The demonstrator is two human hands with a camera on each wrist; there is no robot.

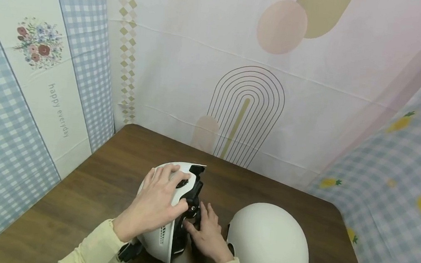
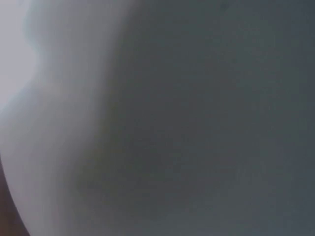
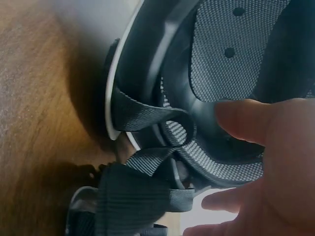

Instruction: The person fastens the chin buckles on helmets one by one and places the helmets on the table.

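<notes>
A white helmet (image 1: pixel 155 243) stands tilted on the table, its black-lined opening turned to the right. My left hand (image 1: pixel 153 208) grips it from above, fingers bent over the shell and thumb at the rim. At the opening is my right hand (image 1: pixel 210 236), fingers fairly straight. The right wrist view shows its thumb (image 3: pixel 241 118) by the grey mesh padding (image 3: pixel 231 54) inside. A black chin strap (image 3: pixel 142 113) loops near the rim, outside the fingers. Blurred pale and dark surfaces fill the left wrist view.
A second white helmet (image 1: pixel 270 245), smooth and round, stands right of my right hand. Both helmets are on a dark brown wooden table (image 1: pixel 97 180). Patterned cloths (image 1: pixel 178 70) hang behind the table and along both sides.
</notes>
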